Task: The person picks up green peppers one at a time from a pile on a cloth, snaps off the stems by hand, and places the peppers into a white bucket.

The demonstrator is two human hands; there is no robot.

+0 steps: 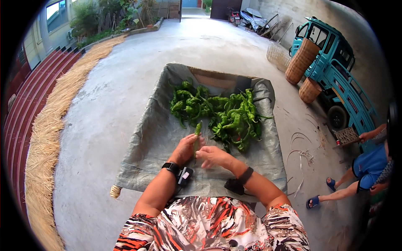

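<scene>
A long green pepper stands nearly upright between my hands, its upper end poking out above the fingers. My left hand is closed around its middle. The fingers of my right hand are pinched together at its lower end, and part of that grip is hidden. Beyond the hands, a left heap of green peppers and a larger right heap of green peppers lie on the grey woven sheet that lines a shallow, raised-edge tray.
Right of the tray, a person in blue shorts holds a small woven-seat stool. Behind stand a teal cargo tricycle, a tall wicker basket and a smaller basket. Straw lines the red steps at left.
</scene>
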